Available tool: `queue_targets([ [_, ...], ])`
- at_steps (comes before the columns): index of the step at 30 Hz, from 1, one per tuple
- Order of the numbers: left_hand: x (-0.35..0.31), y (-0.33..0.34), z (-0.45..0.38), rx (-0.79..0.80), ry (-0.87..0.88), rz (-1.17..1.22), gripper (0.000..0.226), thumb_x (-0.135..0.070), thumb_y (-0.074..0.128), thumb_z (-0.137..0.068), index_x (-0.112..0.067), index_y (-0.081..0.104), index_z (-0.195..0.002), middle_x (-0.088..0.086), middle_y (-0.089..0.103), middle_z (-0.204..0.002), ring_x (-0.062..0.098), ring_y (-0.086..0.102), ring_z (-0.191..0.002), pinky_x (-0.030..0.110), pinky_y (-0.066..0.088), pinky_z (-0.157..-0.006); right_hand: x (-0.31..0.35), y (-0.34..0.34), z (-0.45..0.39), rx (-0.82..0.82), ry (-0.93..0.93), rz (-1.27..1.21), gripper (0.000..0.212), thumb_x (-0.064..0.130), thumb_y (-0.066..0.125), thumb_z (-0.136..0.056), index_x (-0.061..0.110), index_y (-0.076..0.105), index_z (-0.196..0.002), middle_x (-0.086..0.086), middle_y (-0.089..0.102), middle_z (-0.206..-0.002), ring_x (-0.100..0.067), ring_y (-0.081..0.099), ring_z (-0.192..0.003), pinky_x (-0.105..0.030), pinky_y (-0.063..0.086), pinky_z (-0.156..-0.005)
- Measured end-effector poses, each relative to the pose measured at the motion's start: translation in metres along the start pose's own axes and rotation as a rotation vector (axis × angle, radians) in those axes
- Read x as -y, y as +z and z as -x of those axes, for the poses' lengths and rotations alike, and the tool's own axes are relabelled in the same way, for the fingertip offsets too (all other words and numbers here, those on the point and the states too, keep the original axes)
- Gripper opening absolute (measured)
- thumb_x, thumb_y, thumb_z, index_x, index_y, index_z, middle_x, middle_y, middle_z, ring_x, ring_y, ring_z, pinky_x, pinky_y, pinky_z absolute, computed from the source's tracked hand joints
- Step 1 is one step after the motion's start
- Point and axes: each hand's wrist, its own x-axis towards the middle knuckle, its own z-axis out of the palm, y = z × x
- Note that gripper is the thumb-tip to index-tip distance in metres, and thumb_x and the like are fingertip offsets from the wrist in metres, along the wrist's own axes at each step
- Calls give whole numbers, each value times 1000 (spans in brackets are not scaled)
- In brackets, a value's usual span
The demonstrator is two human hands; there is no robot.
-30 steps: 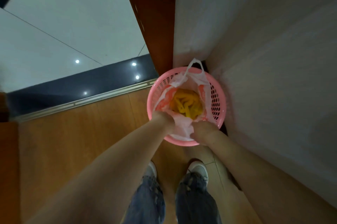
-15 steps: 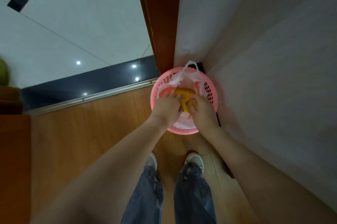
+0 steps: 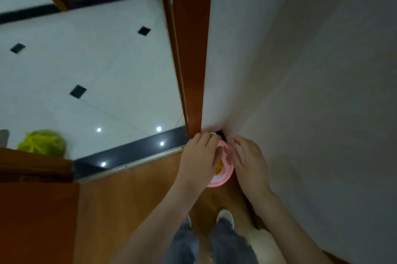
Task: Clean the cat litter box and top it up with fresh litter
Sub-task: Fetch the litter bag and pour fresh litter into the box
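Two hands have risen from inside the pink perforated plastic wastebasket to its far rim in the corner by the white wall, suggesting the bag is being gathered for disposal, though no litter box is in view. The left hand pinches a scrap of thin white plastic liner while the right hand hovers with fingers loosely spread, holding nothing visible; yellow waste shows between them. Beyond the glossy wooden door frame, a crinkled green bag sits on polished tile.
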Motion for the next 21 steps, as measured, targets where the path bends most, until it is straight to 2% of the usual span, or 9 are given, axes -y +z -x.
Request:
queue_targets([
  [2,-24,-42,2,-22,25,26,43,-43,39,-94,-20,62,-120,0,65,-119,21,61,-110,37,50,-98,30,-41,20,-63,-54,33,36,28,53,-96,15,56,-130,-4,59,-129,-18,54,-117,-19,33,-93],
  [5,-56,-94,12,-101,120,-61,47,-44,47,-95,-17,59,-131,4,60,-135,26,54,-127,41,43,-107,63,-90,48,-173,-128,125,37,28,59,-94,10,60,-125,-10,62,-125,-25,58,-115,-26,37,-94],
  [8,-84,-138,16,-132,215,-134,54,-48,45,-96,-19,51,-142,5,48,-148,29,40,-140,50,32,-115,83,-128,68,-284,-166,239,47,41,47,-95,8,60,-125,-10,64,-124,-27,61,-115,-30,37,-96],
  [10,-99,-156,26,-135,268,-173,58,-52,43,-96,-22,46,-145,5,43,-152,30,34,-143,51,24,-118,88,-145,84,-327,-200,277,50,40,39,-93,9,58,-128,-11,63,-126,-28,60,-117,-34,37,-97],
  [12,-109,-168,33,-126,293,-218,61,-56,42,-95,-25,42,-147,4,39,-154,31,30,-145,50,18,-119,92,-158,96,-327,-195,339,51,42,38,-95,16,49,-137,-8,58,-134,-27,54,-125,-34,34,-101],
  [15,-115,-171,43,-92,291,-246,61,-58,37,-95,-27,41,-147,4,42,-152,32,34,-142,54,16,-115,91,-164,111,-248,-140,380,51,46,36,-99,24,35,-144,-5,50,-143,-26,46,-133,-36,30,-105],
  [18,-111,-170,53,-55,274,-214,60,-58,40,-94,-28,39,-146,4,45,-150,32,37,-141,54,18,-114,92,-168,123,-236,-134,369,60,57,10,-100,24,36,-142,-7,54,-139,-29,50,-129,-46,41,-101],
  [21,-103,-176,59,-33,278,-176,59,-57,39,-95,-27,42,-146,4,46,-149,31,39,-140,51,22,-114,100,-168,135,-267,-124,384,63,58,6,-99,23,38,-139,-9,57,-135,-32,52,-126,-48,45,-98],
])
